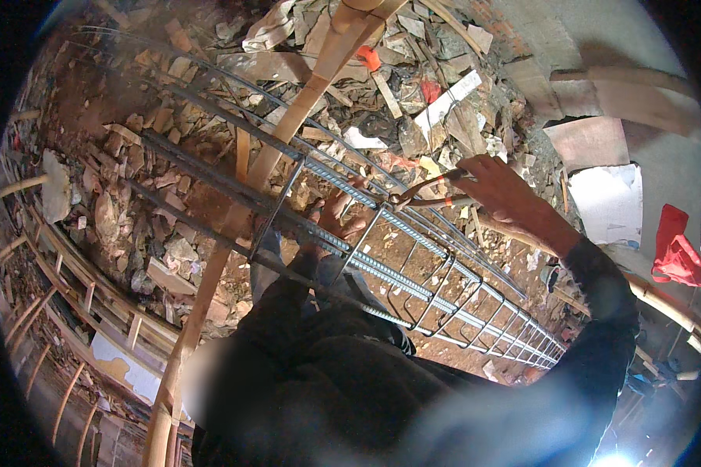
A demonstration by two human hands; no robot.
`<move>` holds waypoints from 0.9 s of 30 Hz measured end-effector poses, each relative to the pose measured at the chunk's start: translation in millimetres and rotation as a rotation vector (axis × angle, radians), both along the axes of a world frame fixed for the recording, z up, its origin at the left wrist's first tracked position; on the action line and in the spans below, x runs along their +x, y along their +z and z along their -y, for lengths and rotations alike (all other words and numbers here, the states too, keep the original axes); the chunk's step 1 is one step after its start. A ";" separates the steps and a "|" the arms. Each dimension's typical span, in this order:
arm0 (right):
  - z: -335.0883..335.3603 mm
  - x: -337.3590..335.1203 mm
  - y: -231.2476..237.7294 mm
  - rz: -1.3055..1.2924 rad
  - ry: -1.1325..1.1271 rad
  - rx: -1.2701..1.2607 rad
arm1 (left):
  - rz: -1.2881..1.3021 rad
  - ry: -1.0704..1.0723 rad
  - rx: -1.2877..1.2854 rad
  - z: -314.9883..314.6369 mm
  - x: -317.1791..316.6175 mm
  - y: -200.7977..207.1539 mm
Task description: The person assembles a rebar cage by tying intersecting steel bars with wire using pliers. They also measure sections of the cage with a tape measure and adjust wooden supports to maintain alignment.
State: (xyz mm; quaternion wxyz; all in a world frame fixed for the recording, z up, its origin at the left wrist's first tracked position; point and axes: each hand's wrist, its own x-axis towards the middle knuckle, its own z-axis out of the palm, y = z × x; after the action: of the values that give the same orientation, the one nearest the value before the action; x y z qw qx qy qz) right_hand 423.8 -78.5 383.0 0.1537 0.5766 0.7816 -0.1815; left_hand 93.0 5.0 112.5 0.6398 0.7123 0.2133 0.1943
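A long rebar cage (444, 300) of ribbed bars and square stirrups slants from upper left to lower right before me. My right hand (497, 193) is closed on the handles of pincers (424, 193). Their jaws meet the cage's far top bar at the corner of a stirrup (360, 245). My left hand (336, 214) reaches in among the bars, left of that stirrup. Its fingers look apart, with nothing visible in them; bars partly cover the hand and wrist. Any tie wire at the jaws is too small to make out.
Under the cage's left part crosses a wooden pole (288, 124). Broken wood, stones and scraps (413, 93) litter the ground beyond. A red cloth (678, 247) and a white board (607, 204) are at the right. Timber framing (93, 300) lines the left.
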 end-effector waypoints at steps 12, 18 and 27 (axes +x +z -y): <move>-15.9 7.0 12.1 -0.032 -0.115 -0.364 | 0.159 -0.055 -0.402 12.9 29.5 -8.4; -17.5 1.3 2.2 -0.143 -0.009 -0.133 | 0.368 0.104 -0.666 29.9 41.9 -14.8; -43.3 -1.7 9.1 0.075 0.021 -0.402 | 0.451 0.072 -0.894 27.1 47.6 -12.0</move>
State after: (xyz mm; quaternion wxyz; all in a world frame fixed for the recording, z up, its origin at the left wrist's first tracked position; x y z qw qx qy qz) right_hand 422.1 -35.2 392.1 0.2967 0.5325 0.7293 -0.3108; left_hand 140.6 -22.2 100.5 0.9055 0.3010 0.1566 0.2550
